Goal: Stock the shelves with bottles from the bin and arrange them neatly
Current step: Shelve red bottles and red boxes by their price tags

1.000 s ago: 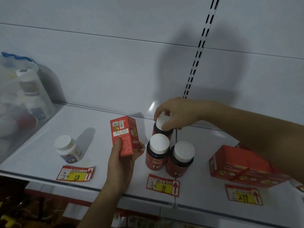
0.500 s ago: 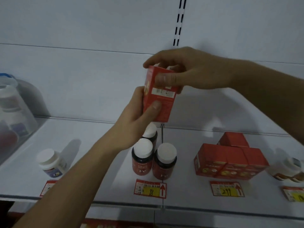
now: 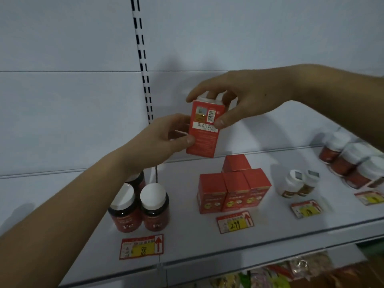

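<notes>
Both hands hold one small red box (image 3: 204, 132) in the air above the white shelf (image 3: 187, 238). My left hand (image 3: 164, 140) grips its lower left side, thumb on the front. My right hand (image 3: 241, 100) pinches its top from above and the right. Below, three dark red bottles with white caps (image 3: 145, 208) stand in a cluster by the "98" price tag (image 3: 142, 246). A group of matching red boxes (image 3: 231, 186) stands to the right, one stacked on three.
Two small white-capped bottles (image 3: 297, 183) stand further right, and a wrapped pack of red bottles (image 3: 351, 161) lies at the far right. Price tags (image 3: 235, 222) line the shelf front. A slotted upright (image 3: 143, 59) runs up the back wall. Packaged goods (image 3: 276, 273) fill the shelf below.
My right hand left the rear bottle's cap and took hold of the red box's top. The box rose from the shelf and has shifted right, above the stacked boxes.
</notes>
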`<state>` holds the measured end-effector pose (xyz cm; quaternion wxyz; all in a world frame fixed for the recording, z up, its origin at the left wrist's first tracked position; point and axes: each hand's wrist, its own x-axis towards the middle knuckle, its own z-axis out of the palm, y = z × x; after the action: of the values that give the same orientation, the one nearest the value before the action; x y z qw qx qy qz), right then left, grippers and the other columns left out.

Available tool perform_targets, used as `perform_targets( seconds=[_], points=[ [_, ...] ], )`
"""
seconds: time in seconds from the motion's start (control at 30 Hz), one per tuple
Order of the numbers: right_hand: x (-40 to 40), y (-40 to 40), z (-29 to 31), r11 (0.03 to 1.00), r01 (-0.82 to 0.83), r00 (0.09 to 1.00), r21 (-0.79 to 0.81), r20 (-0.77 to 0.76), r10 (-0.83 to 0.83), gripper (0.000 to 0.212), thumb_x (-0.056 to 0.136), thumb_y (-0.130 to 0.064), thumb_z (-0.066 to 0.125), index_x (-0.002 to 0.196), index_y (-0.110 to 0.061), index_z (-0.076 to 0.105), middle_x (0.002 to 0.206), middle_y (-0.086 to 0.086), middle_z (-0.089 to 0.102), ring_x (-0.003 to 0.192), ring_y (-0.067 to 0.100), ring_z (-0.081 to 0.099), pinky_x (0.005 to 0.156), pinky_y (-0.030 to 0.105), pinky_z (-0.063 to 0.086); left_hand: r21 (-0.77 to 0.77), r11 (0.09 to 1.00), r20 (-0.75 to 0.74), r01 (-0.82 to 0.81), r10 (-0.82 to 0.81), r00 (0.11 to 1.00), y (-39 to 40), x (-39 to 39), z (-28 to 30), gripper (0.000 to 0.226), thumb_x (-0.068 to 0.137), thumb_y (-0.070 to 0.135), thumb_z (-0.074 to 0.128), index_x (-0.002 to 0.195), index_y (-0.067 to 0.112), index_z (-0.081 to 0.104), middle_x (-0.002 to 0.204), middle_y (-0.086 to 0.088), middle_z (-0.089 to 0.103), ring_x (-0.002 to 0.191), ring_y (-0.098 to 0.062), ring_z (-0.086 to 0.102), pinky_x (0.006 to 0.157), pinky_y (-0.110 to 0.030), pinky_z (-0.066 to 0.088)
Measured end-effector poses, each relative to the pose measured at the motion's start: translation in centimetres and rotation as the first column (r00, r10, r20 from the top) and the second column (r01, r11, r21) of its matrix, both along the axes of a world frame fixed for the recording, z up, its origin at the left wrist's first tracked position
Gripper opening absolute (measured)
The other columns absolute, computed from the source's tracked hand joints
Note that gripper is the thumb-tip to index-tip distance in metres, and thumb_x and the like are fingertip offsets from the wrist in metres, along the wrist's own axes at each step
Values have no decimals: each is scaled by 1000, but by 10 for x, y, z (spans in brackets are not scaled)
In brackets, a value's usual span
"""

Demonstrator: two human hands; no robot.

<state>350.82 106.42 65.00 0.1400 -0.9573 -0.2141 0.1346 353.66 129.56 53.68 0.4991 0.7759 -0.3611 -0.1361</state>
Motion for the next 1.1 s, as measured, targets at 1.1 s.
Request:
perform_targets(
  seconds=[1.1],
  points=[
    [15, -16, -111, 984, -34, 996, -175, -84, 19, 40, 85, -27, 79, 119, -37, 62, 125, -13, 58, 106, 11, 60, 85, 25, 53, 578, 780, 259, -240, 104, 960, -55, -60, -75, 53, 78, 54, 74, 107, 17, 51, 102, -1, 62, 86, -20, 59, 62, -29, 42]
  ],
)
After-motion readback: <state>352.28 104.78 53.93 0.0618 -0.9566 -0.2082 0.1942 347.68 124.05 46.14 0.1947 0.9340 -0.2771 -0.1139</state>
